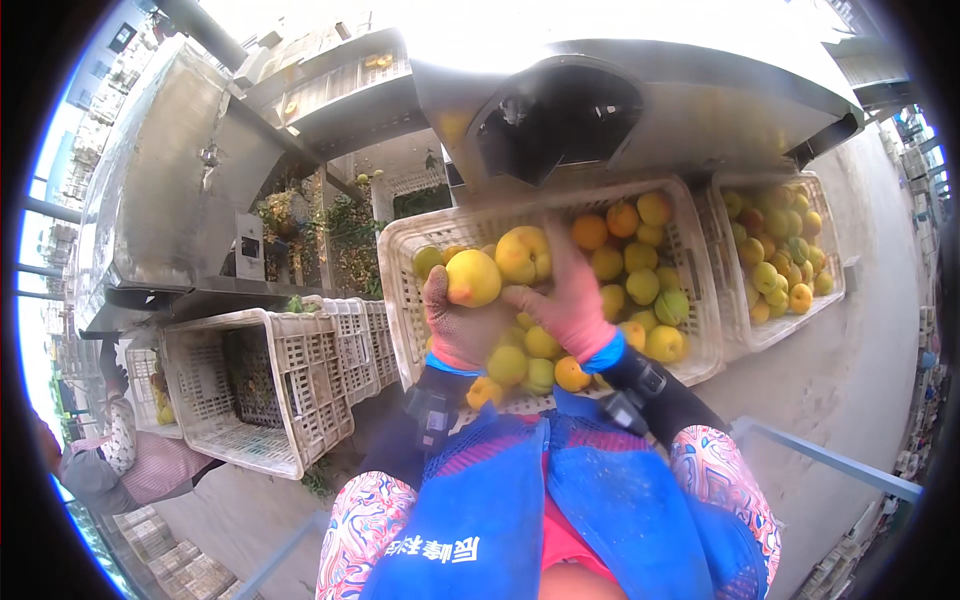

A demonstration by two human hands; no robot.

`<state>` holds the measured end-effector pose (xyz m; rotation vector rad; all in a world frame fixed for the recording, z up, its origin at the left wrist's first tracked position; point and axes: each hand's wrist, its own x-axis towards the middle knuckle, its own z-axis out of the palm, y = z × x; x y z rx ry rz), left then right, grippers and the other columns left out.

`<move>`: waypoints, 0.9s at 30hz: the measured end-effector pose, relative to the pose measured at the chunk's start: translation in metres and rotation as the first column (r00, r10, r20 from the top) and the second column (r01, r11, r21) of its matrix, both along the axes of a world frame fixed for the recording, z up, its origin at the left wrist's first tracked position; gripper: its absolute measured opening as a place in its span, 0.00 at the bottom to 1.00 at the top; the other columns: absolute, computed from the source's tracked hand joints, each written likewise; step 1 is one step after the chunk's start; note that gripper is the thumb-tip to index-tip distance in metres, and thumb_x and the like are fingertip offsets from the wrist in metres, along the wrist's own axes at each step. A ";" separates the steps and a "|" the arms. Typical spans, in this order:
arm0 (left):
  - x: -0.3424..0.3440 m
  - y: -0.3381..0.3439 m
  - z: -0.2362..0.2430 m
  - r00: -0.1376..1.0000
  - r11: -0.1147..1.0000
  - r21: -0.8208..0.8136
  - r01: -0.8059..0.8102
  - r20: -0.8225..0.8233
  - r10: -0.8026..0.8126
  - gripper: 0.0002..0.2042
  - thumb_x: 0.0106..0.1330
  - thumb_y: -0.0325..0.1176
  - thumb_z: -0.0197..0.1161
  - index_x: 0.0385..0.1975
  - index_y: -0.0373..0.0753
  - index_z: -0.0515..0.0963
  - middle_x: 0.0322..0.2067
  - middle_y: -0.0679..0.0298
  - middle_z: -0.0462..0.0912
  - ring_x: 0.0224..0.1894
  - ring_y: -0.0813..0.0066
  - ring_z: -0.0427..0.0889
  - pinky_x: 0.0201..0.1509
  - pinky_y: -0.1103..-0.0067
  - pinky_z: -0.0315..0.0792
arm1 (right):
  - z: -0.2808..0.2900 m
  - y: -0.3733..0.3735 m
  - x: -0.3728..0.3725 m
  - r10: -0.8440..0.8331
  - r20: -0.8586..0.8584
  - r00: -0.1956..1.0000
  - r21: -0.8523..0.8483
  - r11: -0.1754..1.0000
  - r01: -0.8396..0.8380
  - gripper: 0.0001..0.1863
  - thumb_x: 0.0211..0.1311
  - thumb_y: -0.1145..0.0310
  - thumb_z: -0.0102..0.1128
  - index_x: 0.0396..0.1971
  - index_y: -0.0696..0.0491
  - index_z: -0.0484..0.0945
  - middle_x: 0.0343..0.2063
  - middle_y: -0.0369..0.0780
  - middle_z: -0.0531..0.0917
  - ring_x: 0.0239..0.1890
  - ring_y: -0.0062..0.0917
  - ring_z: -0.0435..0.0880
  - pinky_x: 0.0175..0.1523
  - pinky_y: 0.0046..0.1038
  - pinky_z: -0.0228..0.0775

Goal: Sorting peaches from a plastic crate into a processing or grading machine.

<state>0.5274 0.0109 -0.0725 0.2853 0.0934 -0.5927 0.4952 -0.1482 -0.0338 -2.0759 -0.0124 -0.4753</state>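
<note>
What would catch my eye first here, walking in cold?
Probably the white crate heaped with yellow-orange fruit at centre, where the left hand grips one fruit and the right hand touches another fruit. Behind looms a steel machine, with a second full crate right and an empty tipped crate left.

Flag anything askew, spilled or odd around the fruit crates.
One empty white crate at the left lies tipped on its side, its open mouth facing sideways, unlike the upright fruit-filled crate where the left hand holds a yellow fruit. Leaf debris litters the machine bay behind.
</note>
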 end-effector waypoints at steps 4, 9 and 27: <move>0.011 -0.007 0.023 1.000 0.996 -0.084 0.001 -0.020 -0.003 0.39 0.60 0.61 0.62 0.62 0.36 0.69 0.61 0.48 0.73 0.64 0.50 0.71 0.71 0.54 0.61 | 0.010 -0.007 0.017 -0.056 0.067 0.996 -0.111 0.992 0.064 0.48 0.42 0.65 0.79 0.66 0.61 0.66 0.56 0.56 0.77 0.58 0.51 0.76 0.62 0.42 0.70; 0.022 0.001 0.015 0.993 0.995 0.075 -0.064 0.104 0.056 0.31 0.67 0.48 0.61 0.66 0.37 0.66 0.61 0.51 0.73 0.63 0.52 0.71 0.71 0.54 0.62 | 0.018 -0.018 0.061 -0.137 0.213 0.967 -0.255 0.948 0.190 0.44 0.44 0.58 0.78 0.62 0.61 0.70 0.48 0.50 0.80 0.50 0.48 0.78 0.57 0.44 0.70; 0.015 0.016 0.080 0.499 0.239 0.584 -0.776 0.800 -0.334 0.28 0.69 0.23 0.60 0.70 0.35 0.65 0.65 0.59 0.72 0.67 0.72 0.69 0.72 0.75 0.62 | 0.038 0.023 0.031 0.133 0.085 0.987 -0.084 0.988 -0.126 0.40 0.48 0.68 0.73 0.63 0.58 0.65 0.51 0.53 0.78 0.52 0.51 0.79 0.53 0.42 0.74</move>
